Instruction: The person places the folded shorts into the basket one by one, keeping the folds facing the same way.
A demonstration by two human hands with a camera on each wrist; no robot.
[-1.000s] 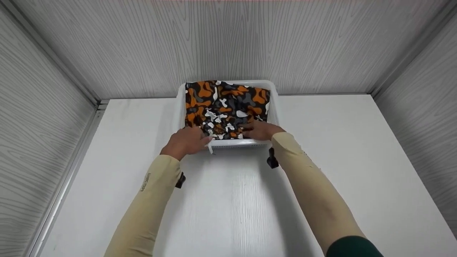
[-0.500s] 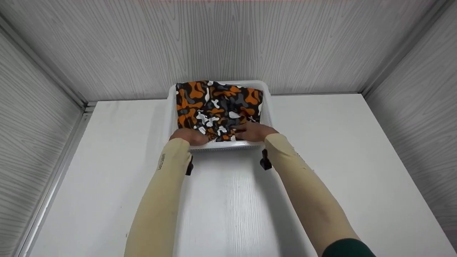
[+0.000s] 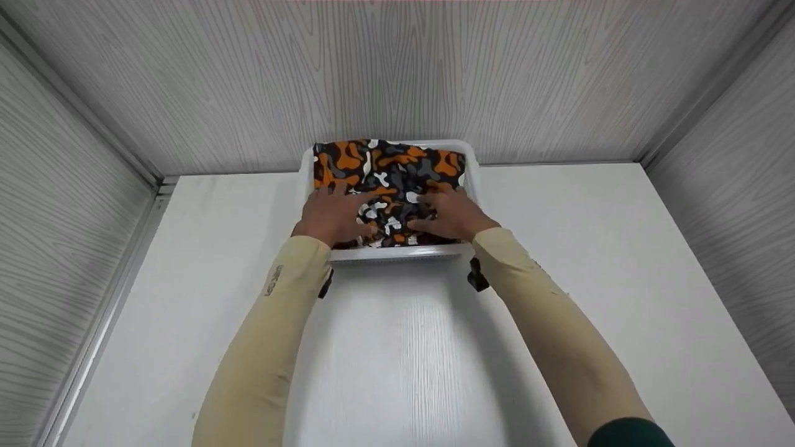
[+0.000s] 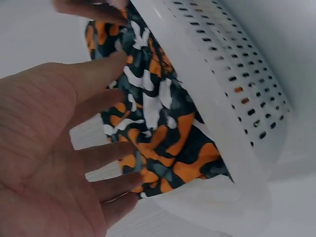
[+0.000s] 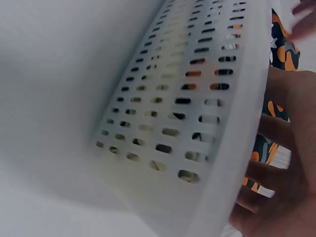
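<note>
A piece of camouflage-print fabric (image 3: 397, 167) in orange, black, grey and white lies inside a white plastic basket (image 3: 404, 252). My left hand (image 3: 332, 214) rests on its left part with fingers spread. On the right part my right hand (image 3: 453, 214) lies the same way, fingers extended. In the left wrist view the left hand (image 4: 49, 143) has its palm facing the camera and its fingertips at the fabric (image 4: 158, 163). The right wrist view shows the right hand (image 5: 296, 168) over the rim, partly cut off by the frame edge.
The basket's side wall (image 5: 173, 103) has rows of slots. It stands at the back of a white table (image 3: 372, 360), close to the grey wood-grain back panel (image 3: 397, 74). Similar panels rise at left (image 3: 68, 205) and right (image 3: 733, 155).
My left hand has moved from the basket's front left rim forward onto the fabric, its fingers now spread. My right hand has shifted slightly farther in over the fabric.
</note>
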